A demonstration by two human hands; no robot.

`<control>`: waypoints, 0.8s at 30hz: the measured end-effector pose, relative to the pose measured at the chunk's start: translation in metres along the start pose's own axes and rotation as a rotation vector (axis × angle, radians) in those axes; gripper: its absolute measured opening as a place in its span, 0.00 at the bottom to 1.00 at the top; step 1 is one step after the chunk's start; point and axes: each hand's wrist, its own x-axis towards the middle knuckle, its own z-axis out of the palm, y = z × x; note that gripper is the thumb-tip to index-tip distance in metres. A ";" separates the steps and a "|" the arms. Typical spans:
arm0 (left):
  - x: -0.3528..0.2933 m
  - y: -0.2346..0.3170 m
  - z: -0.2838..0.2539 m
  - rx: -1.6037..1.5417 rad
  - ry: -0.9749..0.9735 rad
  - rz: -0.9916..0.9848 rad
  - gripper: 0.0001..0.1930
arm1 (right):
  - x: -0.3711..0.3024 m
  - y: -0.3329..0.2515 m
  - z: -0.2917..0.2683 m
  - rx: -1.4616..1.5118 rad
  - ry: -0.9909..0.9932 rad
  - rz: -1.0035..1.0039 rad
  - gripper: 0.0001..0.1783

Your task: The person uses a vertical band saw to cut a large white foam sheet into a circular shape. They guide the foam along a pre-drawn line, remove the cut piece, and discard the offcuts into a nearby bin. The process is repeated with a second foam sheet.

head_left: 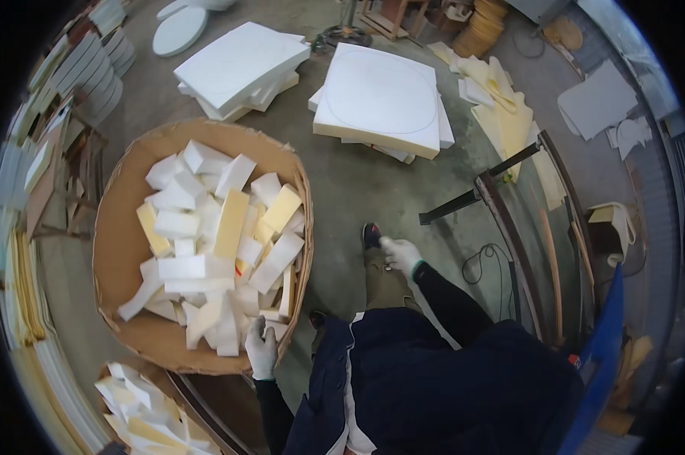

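Note:
My left hand (261, 350), in a pale work glove, is at the near right rim of a big cardboard box (113, 250). Its fingers point toward the foam offcuts and hold nothing that I can see; whether they touch the rim is unclear. White and cream foam offcuts (183, 224) in blocks and curved wedges are heaped in the box. My right hand (403, 256), gloved too, hangs above my right leg with its fingers loosely bent and partly apart. Nothing shows in it.
Ahead lie two stacks of foam slabs, a left stack (244, 64) and a right stack (377, 95) with a circle drawn on top. A metal frame (502, 220) stands at right, a cable (488, 262) beside it. Another container of offcuts (149, 413) is at lower left.

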 end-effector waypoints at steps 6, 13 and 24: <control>0.079 0.056 0.068 0.128 0.001 -0.090 0.21 | 0.122 -0.050 -0.103 0.592 0.272 0.051 0.65; 0.059 0.097 0.166 0.363 0.282 -0.478 0.26 | 0.404 -0.141 -0.155 0.861 0.271 0.068 0.71; 0.141 0.159 0.272 0.552 -0.002 -0.919 0.20 | 0.634 -0.211 -0.234 1.217 0.428 -0.269 0.51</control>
